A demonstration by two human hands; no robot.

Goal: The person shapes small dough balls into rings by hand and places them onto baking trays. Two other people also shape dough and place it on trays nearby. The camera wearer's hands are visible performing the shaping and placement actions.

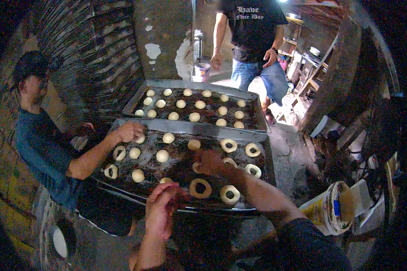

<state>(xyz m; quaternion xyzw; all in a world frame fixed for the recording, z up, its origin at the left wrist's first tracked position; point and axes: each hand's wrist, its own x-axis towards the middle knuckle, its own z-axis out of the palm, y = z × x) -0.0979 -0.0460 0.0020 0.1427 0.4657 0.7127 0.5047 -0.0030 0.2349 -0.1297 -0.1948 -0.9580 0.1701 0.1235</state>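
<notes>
My right hand (209, 162) reaches over the near metal tray (194, 128), its fingers brought down together on a pale dough piece (196, 167) that they partly cover. My left hand (163, 205) hovers at the tray's front edge, fingers loosely bent and apart, with nothing visible in it. Just beyond its fingertips lies a dough ball (166, 180). To the right, several pieces are rings, among them a large dough ring (200, 188) and another dough ring (230, 194). Round dough balls such as one dough ball (162, 156) sit in the middle and left of the tray.
A second tray (199, 86) of dough balls adjoins the far side. At left, a co-worker (49, 149) has a hand (131, 131) at a dough ball. Another person (253, 45) stands beyond the trays. A tipped bucket (323, 210) is at my right.
</notes>
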